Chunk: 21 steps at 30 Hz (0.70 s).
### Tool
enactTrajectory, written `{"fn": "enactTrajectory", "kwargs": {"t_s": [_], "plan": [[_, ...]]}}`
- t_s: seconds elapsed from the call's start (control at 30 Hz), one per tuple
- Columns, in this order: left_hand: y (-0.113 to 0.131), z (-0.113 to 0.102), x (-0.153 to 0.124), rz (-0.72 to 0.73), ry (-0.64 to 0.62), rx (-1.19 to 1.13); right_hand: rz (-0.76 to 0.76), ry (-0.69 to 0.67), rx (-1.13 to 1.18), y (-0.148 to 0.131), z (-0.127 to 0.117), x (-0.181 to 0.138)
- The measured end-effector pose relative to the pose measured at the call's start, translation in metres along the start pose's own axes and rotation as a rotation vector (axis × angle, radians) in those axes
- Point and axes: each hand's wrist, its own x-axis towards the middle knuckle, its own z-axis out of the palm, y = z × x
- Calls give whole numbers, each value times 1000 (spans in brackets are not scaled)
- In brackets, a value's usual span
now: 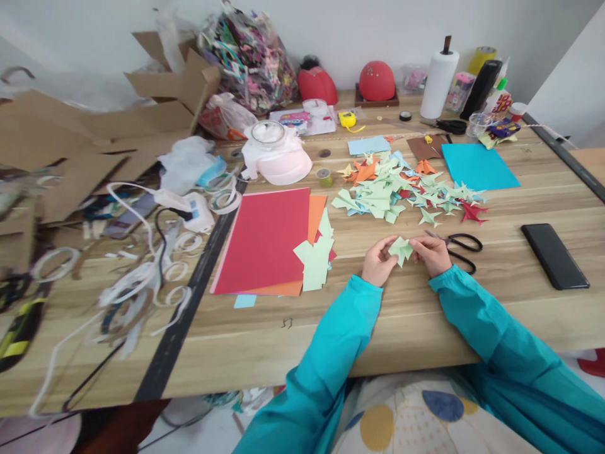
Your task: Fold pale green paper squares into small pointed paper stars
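My left hand [377, 261] and my right hand [431, 253] pinch a pale green folded paper piece [401, 249] between them, just above the wooden table [406, 315]. Both hands have their fingers closed on the paper's edges. Beyond them lies a pile of folded paper shapes [401, 192], mostly green with a few orange and red ones. To the left of my hands sit loose pale green paper squares [316, 260] on a stack of red and orange sheets [267, 239]. Black scissors [460, 246] lie right beside my right hand.
A black phone [554, 255] lies at the right. A blue sheet [477, 166] sits behind the pile. Paper towel roll [438, 82], glue bottles and red domes line the back. Cardboard, tape rolls and cables [142, 265] crowd the left side.
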Motion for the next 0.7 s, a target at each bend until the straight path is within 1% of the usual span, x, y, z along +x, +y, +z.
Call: {"fn": "enactTrajectory", "kwargs": {"t_s": [0.13, 0.27, 0.5, 0.6, 0.7], "plan": [[1, 0, 1, 11, 43, 53, -33, -65, -38, -1, 1, -1], [1, 1, 2, 19, 84, 70, -50, -131, -2, 0, 0, -2], [-2, 1, 2, 89, 95, 133, -85, -217, -37, 2, 3, -3], [-4, 0, 2, 70, 79, 144, -67, -207, -77, 2, 4, -4], [-6, 0, 1, 69, 78, 171, -24, -156, -98, 1, 4, -6]]}}
